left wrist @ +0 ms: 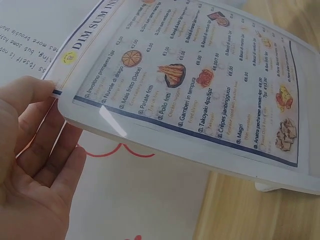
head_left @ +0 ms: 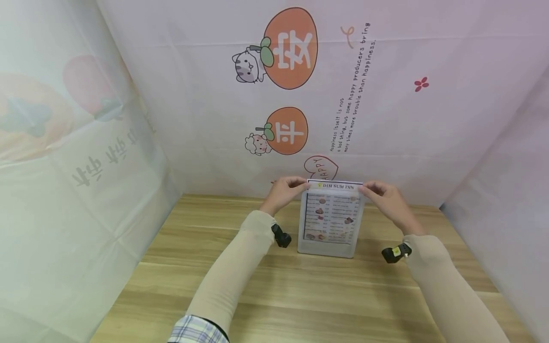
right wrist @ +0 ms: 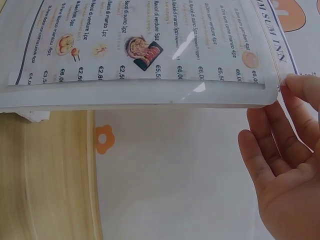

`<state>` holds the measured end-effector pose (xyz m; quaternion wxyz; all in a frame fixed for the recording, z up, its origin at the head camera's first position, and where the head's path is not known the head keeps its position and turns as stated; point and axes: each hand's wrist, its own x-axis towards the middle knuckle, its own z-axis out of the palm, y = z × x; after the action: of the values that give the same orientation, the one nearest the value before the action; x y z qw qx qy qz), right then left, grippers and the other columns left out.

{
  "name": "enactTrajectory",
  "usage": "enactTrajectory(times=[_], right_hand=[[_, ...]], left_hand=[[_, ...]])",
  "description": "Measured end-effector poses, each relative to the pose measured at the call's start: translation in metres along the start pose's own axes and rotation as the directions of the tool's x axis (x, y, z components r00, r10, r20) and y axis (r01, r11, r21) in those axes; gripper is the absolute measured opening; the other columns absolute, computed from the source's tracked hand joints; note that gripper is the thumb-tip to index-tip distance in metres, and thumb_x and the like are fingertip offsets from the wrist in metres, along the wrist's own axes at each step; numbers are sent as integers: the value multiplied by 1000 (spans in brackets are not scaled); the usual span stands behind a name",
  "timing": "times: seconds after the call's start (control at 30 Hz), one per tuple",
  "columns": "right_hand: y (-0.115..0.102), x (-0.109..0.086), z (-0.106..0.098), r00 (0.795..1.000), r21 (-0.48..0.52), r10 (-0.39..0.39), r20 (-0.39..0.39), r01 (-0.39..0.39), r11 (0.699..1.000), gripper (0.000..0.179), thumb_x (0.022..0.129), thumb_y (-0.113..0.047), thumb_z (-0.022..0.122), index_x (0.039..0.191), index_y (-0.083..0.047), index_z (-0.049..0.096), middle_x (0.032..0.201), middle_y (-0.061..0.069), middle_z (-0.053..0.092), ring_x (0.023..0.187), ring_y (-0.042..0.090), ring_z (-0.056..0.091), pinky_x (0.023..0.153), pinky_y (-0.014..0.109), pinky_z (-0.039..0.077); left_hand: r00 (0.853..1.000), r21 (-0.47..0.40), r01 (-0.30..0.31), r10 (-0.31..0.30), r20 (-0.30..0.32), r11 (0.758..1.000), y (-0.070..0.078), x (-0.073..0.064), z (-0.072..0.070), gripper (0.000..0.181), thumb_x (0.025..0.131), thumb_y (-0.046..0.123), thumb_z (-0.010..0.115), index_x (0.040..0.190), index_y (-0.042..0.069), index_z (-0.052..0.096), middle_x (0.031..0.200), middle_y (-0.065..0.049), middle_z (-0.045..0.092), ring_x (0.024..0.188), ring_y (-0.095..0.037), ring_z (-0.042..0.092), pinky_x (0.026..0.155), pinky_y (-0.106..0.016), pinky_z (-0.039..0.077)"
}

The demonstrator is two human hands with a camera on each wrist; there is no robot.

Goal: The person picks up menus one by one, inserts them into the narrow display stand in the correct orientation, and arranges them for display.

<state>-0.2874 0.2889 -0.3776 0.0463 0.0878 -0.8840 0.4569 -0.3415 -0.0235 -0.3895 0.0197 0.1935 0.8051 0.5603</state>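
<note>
A white-framed display holder (head_left: 326,248) stands upright on the table, its front facing me. Inside it is a printed menu sheet (head_left: 335,224) headed DIM SUM INN, with dish names, prices and small food pictures. The sheet's header strip sticks out above the holder's top edge. My left hand (head_left: 283,193) pinches the sheet's top left corner between thumb and forefinger, the other fingers lying behind the holder in the left wrist view. At the top right corner, my right hand (right wrist: 287,145) pinches the sheet the same way, its remaining fingers loosely bent near the holder's corner.
The wood-grain table (head_left: 257,295) runs back to a white cloth backdrop (head_left: 206,119) printed with orange fruit and lettering, close behind the holder. More cloth hangs at the left and right sides. A dark wrist camera (head_left: 281,236) sits on the left wrist, another (head_left: 395,253) on the right.
</note>
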Motion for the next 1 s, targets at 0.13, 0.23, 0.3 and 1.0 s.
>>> enactTrajectory(times=[0.13,0.23,0.3,1.0], right_hand=[[3,0,2,1000,5,-8,2,8,1000,56,99,-54,56,120,-3,63,120,17,64,114,31,53,98,49,41],[4,0,3,1000,8,-8,0,8,1000,56,99,-54,56,120,-2,63,118,17,65,114,33,54,96,46,42],[4,1,3,1000,4,-5,0,5,1000,58,99,-54,56,121,-2,63,118,17,64,115,35,54,97,48,42],[-1,4,5,999,11,25,32,-25,1000,68,99,-61,49,136,-4,54,135,20,55,132,40,44,109,64,32]], left_hand=[[1000,-7,15,-15,6,1000,-3,-1,1,24,94,42,70,108,23,76,101,10,71,97,-12,62,87,-35,51],[1000,-6,16,-16,7,1000,-5,-2,1,25,94,42,70,109,22,76,100,9,71,96,-12,62,86,-35,51],[1000,-4,11,-11,5,1000,-5,-2,2,26,95,41,70,110,21,76,100,9,71,96,-12,63,86,-35,51],[999,36,44,-44,-14,998,5,-4,2,28,97,47,64,114,26,73,107,13,69,105,-8,61,96,-37,49]])
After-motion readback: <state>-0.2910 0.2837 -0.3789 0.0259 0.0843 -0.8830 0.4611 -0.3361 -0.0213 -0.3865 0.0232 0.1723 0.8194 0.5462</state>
